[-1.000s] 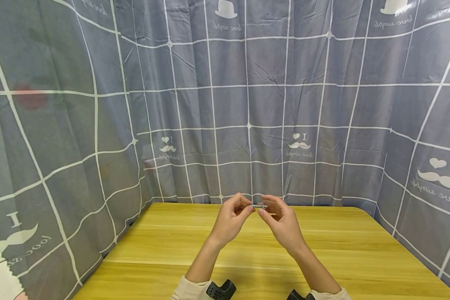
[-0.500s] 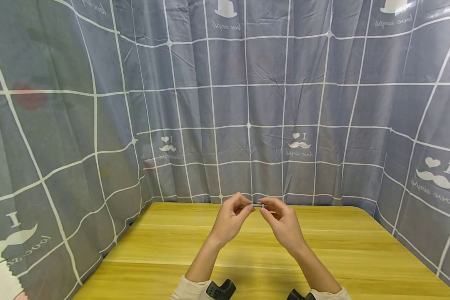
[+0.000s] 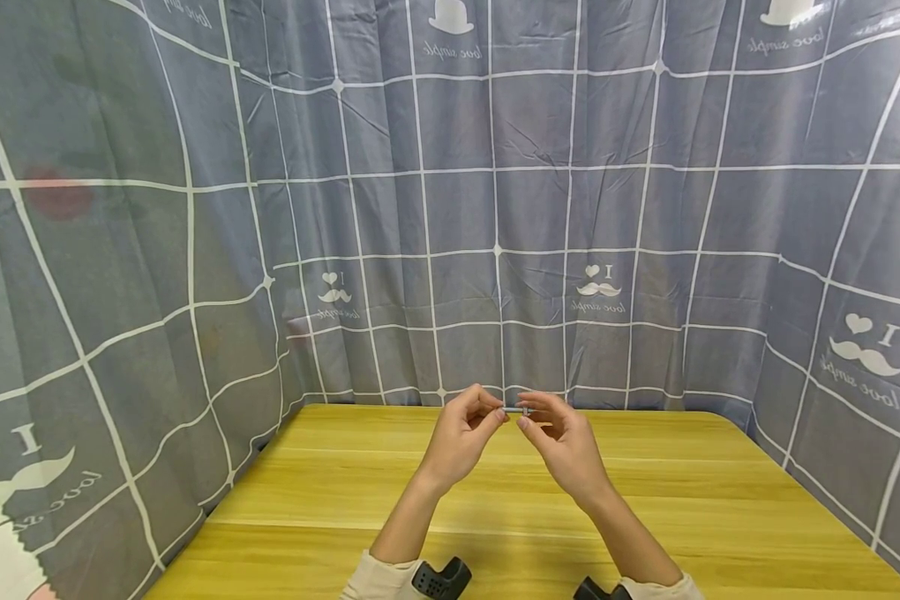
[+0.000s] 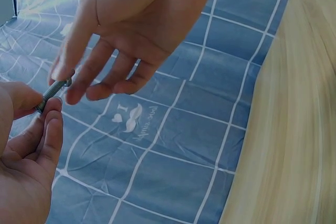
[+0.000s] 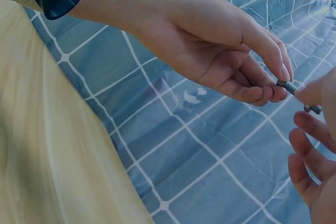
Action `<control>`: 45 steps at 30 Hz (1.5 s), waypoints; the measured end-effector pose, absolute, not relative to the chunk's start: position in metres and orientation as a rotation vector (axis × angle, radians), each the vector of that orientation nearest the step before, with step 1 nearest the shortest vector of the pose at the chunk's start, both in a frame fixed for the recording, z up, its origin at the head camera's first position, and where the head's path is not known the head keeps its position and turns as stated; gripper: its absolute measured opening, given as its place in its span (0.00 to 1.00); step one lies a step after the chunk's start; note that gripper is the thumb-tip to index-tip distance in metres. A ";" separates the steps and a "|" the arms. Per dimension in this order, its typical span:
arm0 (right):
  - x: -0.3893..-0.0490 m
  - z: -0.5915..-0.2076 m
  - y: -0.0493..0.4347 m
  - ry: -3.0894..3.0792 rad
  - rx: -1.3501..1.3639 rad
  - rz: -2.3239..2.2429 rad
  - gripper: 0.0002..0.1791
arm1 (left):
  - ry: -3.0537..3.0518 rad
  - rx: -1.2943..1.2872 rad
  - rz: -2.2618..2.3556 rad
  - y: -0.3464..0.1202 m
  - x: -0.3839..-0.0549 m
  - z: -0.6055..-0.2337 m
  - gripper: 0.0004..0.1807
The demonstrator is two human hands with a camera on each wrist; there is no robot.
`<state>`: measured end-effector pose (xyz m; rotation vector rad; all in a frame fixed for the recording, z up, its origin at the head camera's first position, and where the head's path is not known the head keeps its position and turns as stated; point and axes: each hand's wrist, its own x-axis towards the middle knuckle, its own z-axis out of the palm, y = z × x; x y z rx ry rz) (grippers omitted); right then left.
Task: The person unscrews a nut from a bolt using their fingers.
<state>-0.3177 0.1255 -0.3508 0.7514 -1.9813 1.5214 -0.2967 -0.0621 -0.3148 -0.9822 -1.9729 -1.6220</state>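
Observation:
A small grey metal bolt (image 3: pixel 512 410) is held level above the far part of the table, between both hands. My left hand (image 3: pixel 456 437) pinches one end of it between thumb and fingertips. In the left wrist view the threaded shank of the bolt (image 4: pixel 51 92) shows between the hands, with a nut (image 4: pixel 68 82) near its far end. My right hand (image 3: pixel 572 450) has its thumb and forefinger curled about the nut, its other fingers loosely bent. The right wrist view shows the nut (image 5: pixel 314 109) between right thumb and forefinger, the thumb hiding part of the shank.
A yellow wood-grain table (image 3: pixel 330 500) lies below the hands. Grey curtains (image 3: pixel 457 217) with white grid lines hang around its back and sides. Black wrist devices (image 3: pixel 442 579) sit at both cuffs. A pale scalloped cloth (image 3: pixel 3 550) shows at the lower left.
The right thumb and fingers have shifted about the nut, closing in and then spreading slightly. The left hand keeps its pinch on the bolt, almost still.

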 end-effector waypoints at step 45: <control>-0.318 -0.351 0.126 -2.017 0.719 1.591 0.18 | -1.968 -0.983 -1.639 -0.061 -0.305 -0.322 0.03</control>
